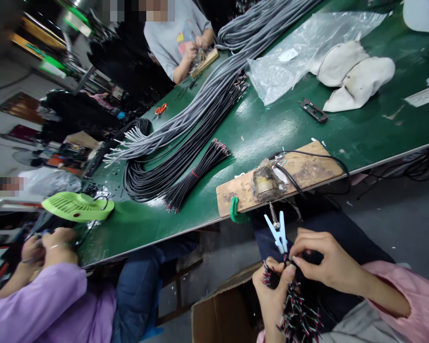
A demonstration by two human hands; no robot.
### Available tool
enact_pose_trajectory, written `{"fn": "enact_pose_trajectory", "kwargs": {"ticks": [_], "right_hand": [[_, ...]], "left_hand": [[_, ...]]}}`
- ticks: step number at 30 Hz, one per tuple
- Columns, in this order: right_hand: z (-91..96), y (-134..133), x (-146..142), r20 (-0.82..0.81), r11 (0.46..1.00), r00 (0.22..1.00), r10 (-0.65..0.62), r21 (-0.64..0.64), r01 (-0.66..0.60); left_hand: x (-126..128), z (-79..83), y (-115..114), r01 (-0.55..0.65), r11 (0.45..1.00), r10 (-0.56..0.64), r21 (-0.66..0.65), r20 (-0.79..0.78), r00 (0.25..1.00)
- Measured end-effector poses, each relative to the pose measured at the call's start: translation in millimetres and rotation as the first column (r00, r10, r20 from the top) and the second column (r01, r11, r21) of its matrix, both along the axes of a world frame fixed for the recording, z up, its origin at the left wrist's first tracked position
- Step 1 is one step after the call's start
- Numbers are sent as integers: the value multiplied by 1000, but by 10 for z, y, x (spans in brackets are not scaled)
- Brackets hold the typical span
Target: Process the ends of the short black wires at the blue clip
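The wire bundle [300, 319] is sitting below the table's near edge, over the lap. The left hand [271, 290] is clenching it and the right hand [331, 267] is pinching one strand at its top. Judging by the tied bundle [196, 174] lying untouched mid-table [361, 128], much is remaining. The wooden board [314, 171] and cardboard box [218, 317] are hemming the hands in.

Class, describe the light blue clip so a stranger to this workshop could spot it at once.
Start at the green table and find the wooden board on its near edge, by a green clamp. Just below the board, above the wire bundle in the left hand and the right hand, stands the light blue clip. It alone is pale blue and two-pronged.
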State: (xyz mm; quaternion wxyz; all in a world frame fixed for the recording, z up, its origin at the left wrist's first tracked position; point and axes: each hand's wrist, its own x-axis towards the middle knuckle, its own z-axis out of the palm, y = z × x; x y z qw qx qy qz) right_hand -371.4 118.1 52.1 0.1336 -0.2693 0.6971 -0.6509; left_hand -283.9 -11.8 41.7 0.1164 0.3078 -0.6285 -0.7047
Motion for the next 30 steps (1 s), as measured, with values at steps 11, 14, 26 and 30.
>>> {"fn": "enact_pose_trajectory", "kwargs": {"ticks": [11, 14, 26, 30], "right_hand": [[-147, -69, -22, 465, 943, 856, 226, -326, -72], [-196, -145, 35, 577, 905, 763, 291, -424, -24], [-10, -89, 60, 25, 962, 1000, -18, -272, 24], [-9, -82, 30, 52, 962, 997, -55, -263, 66]], "left_hand": [[73, 0, 11, 80, 985, -85, 154, 27, 996], [75, 54, -10, 99, 973, -98, 210, -15, 995], [-54, 122, -69, 218, 871, -152, 440, -180, 972], [-59, 117, -89, 240, 874, -173, 422, -191, 966]]}}
